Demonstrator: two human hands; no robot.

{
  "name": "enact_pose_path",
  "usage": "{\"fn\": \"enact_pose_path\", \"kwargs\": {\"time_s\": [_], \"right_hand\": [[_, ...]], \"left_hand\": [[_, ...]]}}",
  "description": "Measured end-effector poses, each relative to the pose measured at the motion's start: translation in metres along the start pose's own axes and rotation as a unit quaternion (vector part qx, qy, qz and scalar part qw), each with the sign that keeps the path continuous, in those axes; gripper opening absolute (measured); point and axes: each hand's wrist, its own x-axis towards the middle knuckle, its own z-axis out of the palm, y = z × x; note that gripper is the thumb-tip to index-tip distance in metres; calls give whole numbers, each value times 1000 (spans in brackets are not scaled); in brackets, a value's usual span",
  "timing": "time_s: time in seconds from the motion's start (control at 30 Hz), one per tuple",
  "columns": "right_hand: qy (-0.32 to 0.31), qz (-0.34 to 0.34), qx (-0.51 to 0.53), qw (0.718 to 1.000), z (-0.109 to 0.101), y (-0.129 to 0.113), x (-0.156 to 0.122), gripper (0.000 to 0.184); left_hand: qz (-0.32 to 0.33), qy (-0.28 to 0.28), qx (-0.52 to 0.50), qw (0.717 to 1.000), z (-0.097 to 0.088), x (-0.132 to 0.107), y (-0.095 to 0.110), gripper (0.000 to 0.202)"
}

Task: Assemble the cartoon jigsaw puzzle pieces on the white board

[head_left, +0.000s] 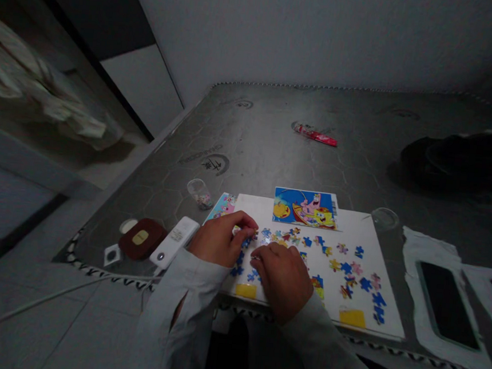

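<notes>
Loose cardboard jigsaw pieces (245,242) in blue, yellow and pink lie scattered across a white rectangular board (383,317), and they look like the weak point here. Nothing holds them in place, so a dragged wrist or a brushing sleeve could shove a cluster out of position, and a piece nudged past the board's near edge, close to the table's rim, could drop to the floor. The left hand (219,238) is curled, its fingers drawn together at the pieces, perhaps pinching one, though the fingers hide that. The right hand (281,279) is also curled, knuckles up and fingertips down among the pieces; whether it grips anything cannot be told. A glossy cartoon picture card (305,208) lies at the board's far edge. To the left, a clear plastic cup (200,194), a white oblong device (174,241) and a round brown pouch (141,238) sit on a grey textured mat (275,147).
</notes>
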Motion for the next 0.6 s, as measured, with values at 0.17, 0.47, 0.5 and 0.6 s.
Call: {"fn": "enact_pose_path", "kwargs": {"time_s": [0.17,0.47,0.5,0.6], "right_hand": [[85,24,109,990,-29,8,-1,11],[107,115,491,857,-67,12,-9,32],[102,115,490,858,-67,12,-10,31],[101,110,476,867,-67,13,-12,27]], "left_hand": [[3,46,-86,995,0,-2,7,16],[-23,25,-241,970,-4,-11,38,27],[-28,18,-250,968,-5,-12,40,28],[-29,13,-255,966,-6,-12,43,27]]}}
